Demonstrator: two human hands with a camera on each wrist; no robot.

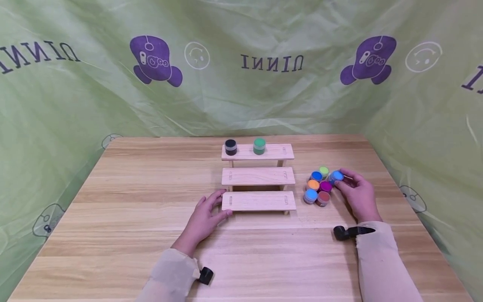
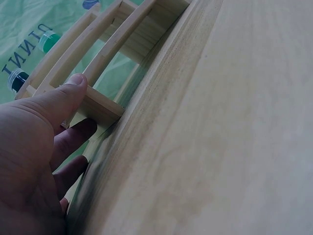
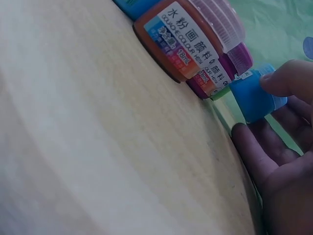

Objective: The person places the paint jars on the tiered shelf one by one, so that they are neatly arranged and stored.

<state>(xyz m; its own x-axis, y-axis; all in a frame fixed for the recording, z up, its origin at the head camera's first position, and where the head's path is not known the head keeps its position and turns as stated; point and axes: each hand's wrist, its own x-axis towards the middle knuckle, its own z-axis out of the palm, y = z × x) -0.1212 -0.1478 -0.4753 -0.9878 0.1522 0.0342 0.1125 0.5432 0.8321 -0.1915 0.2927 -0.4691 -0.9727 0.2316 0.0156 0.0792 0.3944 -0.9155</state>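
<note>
Through the right wrist feed, I read 水粉画颜料 on the white label [image 3: 183,36] of the brown jar [image 3: 144,25], with GOUACHE COLOUR beneath it and 18mL on an orange patch; the smaller print was too blurred for me. The purple jar [image 3: 239,58] gave me only 颜料, OUR and 18mL, the rest being hidden. I could not make out the print on the blue jar [image 3: 253,100]. In the head view, the green cloth [image 1: 271,105] repeated the purple letters [image 1: 272,63] I, N, N, I and U, turned about.
</note>
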